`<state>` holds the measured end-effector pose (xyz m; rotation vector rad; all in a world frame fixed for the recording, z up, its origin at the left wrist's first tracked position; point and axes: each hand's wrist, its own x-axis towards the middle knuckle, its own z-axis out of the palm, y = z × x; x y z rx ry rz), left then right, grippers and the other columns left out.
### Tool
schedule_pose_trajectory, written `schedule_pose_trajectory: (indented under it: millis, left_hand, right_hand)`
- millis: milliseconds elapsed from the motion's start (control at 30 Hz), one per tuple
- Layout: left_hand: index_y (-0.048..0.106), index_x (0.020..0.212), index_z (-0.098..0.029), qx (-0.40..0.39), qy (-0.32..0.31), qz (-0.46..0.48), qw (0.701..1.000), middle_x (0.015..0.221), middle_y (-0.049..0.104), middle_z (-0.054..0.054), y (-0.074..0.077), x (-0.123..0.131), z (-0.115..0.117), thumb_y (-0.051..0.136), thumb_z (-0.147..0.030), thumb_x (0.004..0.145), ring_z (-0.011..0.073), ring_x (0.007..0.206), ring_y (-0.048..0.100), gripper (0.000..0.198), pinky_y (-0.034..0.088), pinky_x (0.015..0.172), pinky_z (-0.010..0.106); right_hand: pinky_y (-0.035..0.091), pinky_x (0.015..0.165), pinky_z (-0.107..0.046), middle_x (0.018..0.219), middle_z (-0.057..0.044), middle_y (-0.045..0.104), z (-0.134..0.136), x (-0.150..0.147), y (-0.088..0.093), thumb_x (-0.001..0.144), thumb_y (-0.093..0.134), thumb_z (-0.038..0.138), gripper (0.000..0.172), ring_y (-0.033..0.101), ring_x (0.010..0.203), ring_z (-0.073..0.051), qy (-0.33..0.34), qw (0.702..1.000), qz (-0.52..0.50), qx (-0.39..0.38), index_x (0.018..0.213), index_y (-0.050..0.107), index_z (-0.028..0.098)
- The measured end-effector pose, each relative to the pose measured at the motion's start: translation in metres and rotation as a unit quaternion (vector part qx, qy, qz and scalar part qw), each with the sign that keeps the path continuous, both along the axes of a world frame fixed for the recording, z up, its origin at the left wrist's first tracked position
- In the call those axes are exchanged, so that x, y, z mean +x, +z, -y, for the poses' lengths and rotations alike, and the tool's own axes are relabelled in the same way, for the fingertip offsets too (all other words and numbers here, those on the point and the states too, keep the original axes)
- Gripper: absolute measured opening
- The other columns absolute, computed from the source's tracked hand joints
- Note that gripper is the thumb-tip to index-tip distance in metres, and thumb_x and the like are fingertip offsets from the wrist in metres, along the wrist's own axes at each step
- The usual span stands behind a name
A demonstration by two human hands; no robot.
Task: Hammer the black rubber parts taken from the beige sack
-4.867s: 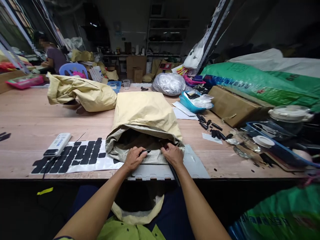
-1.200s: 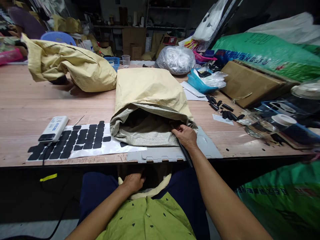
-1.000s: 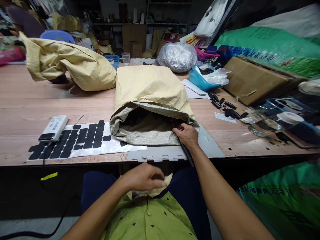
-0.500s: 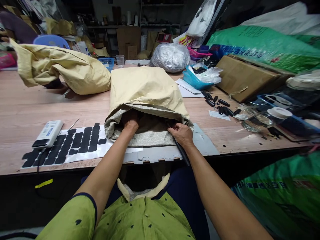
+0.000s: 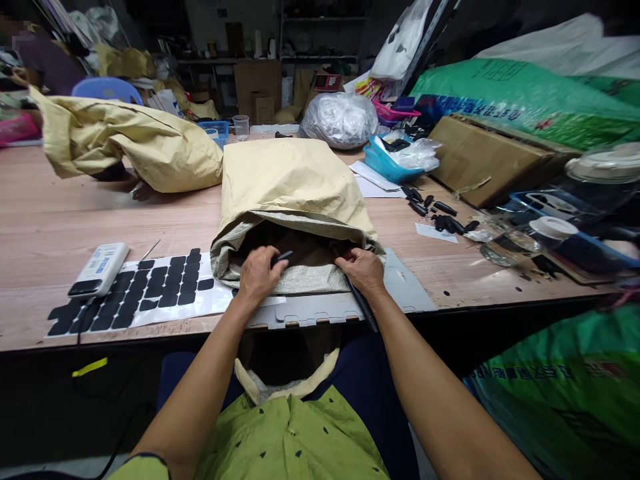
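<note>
In the middle of the table lies a pale yellow paper sack (image 5: 293, 177), its rolled-back grey woven mouth open toward me. My left hand (image 5: 259, 275) is at the mouth's left side, fingers closed on a small black stick-like piece (image 5: 284, 256). At the right of the mouth, my right hand (image 5: 363, 270) is closed around a long black rod-shaped piece (image 5: 363, 307), whose lower end sticks out over the table edge. The sack's inside is dark, so its contents cannot be made out. Left of the sack is a white sheet with black stickers (image 5: 165, 283).
A white boxy device (image 5: 99, 270) with a cable rests on the sticker sheet. Another yellow sack (image 5: 150, 143) lies back left. To the right are loose black pieces (image 5: 447, 223), a blue bag (image 5: 387, 161), a cardboard box (image 5: 493, 160) and clear jars (image 5: 555, 230). A person sits far left.
My left hand has come out of the sack's mouth toward me, now with a small black piece in its fingers. My right hand stays in place with the black rod. The view shifted slightly.
</note>
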<state>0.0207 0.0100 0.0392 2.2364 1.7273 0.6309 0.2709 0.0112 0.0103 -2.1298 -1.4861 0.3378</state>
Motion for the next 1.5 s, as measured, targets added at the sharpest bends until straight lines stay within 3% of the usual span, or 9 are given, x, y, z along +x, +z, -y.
schedule_pose_trajectory:
  millis: [100,167,267,400,533,667,800,1133,1500]
  left_hand:
    - [0.069,0.097,-0.021,-0.007,-0.112,0.036,0.993,0.091,0.063,0.003,-0.016,0.001,0.013,0.064,-0.037,0.087,0.0191,0.089,0.056,0.020,0.045,0.079,0.030]
    - [0.070,0.097,-0.021,-0.003,-0.135,0.045,0.990,0.090,0.063,0.003,-0.023,0.001,0.014,0.066,-0.037,0.085,0.0184,0.088,0.055,0.020,0.044,0.080,0.030]
    - [0.072,0.096,-0.022,-0.013,-0.140,0.055,0.989,0.087,0.063,0.002,-0.027,-0.001,0.010,0.068,-0.038,0.083,0.0176,0.085,0.055,0.021,0.043,0.079,0.029]
    - [0.072,0.098,-0.023,-0.024,-0.133,0.059,0.989,0.086,0.063,0.001,-0.026,-0.002,0.007,0.069,-0.038,0.082,0.0178,0.085,0.055,0.022,0.043,0.079,0.029]
    - [0.072,0.098,-0.024,-0.038,-0.123,0.061,0.990,0.087,0.064,0.000,-0.025,0.000,0.008,0.070,-0.038,0.080,0.0175,0.086,0.056,0.022,0.043,0.079,0.029]
    - [0.072,0.094,-0.024,-0.050,-0.113,0.063,0.990,0.086,0.064,0.000,-0.024,0.001,0.008,0.070,-0.037,0.079,0.0174,0.086,0.056,0.019,0.043,0.080,0.029]
    - [0.073,0.095,-0.024,-0.075,-0.105,0.073,0.989,0.088,0.066,0.000,-0.022,0.001,0.007,0.072,-0.036,0.077,0.0181,0.089,0.058,0.021,0.043,0.081,0.029]
    - [0.074,0.090,-0.024,-0.120,-0.076,0.097,0.985,0.090,0.069,-0.001,-0.016,0.005,0.008,0.073,-0.034,0.072,0.0176,0.088,0.061,0.020,0.044,0.078,0.027]
    - [0.074,0.093,-0.024,-0.108,-0.096,0.091,0.985,0.090,0.068,-0.001,-0.021,0.003,0.005,0.074,-0.035,0.073,0.0171,0.087,0.060,0.022,0.043,0.076,0.026]
  right_hand:
    - [0.036,0.061,-0.028,0.066,-0.002,0.066,-0.002,0.000,0.003,0.067,0.057,0.046,0.025,0.058,0.068,-0.019,0.001,1.000,0.007,-0.019,0.068,0.066,0.023]
    - [0.036,0.061,-0.028,0.067,-0.002,0.067,-0.002,-0.001,0.007,0.067,0.058,0.045,0.024,0.058,0.069,-0.020,0.006,0.999,0.013,-0.040,0.068,0.066,0.023]
    - [0.036,0.060,-0.027,0.065,-0.001,0.065,0.007,-0.005,0.016,0.065,0.060,0.043,0.021,0.057,0.066,-0.019,0.033,0.998,0.013,-0.052,0.063,0.063,0.023]
    - [0.038,0.060,-0.027,0.062,0.000,0.063,0.042,-0.019,0.021,0.070,0.059,0.040,0.019,0.056,0.060,-0.016,0.066,0.998,-0.006,0.009,0.063,0.056,0.023]
    - [0.044,0.060,-0.028,0.065,-0.001,0.066,0.083,-0.035,0.015,0.081,0.055,0.046,0.024,0.058,0.056,-0.016,0.079,0.990,-0.116,0.036,0.082,0.061,0.023]
    - [0.050,0.073,-0.032,0.095,-0.006,0.073,0.102,-0.046,0.010,0.087,0.052,0.043,0.034,0.067,0.079,-0.021,0.079,0.991,-0.076,0.077,0.112,0.066,0.024]
    - [0.050,0.090,-0.035,0.117,-0.006,0.069,0.099,-0.052,0.016,0.092,0.047,0.037,0.037,0.065,0.103,-0.023,0.107,0.987,-0.026,0.112,0.121,0.066,0.027]
    - [0.053,0.081,-0.032,0.111,-0.005,0.070,0.091,-0.067,0.020,0.094,0.044,0.036,0.038,0.067,0.096,-0.021,0.149,0.984,0.025,0.098,0.126,0.064,0.029]
    - [0.052,0.084,-0.032,0.110,-0.006,0.070,0.091,-0.080,0.030,0.094,0.044,0.037,0.038,0.066,0.097,-0.021,0.178,0.977,0.008,0.114,0.125,0.064,0.028]
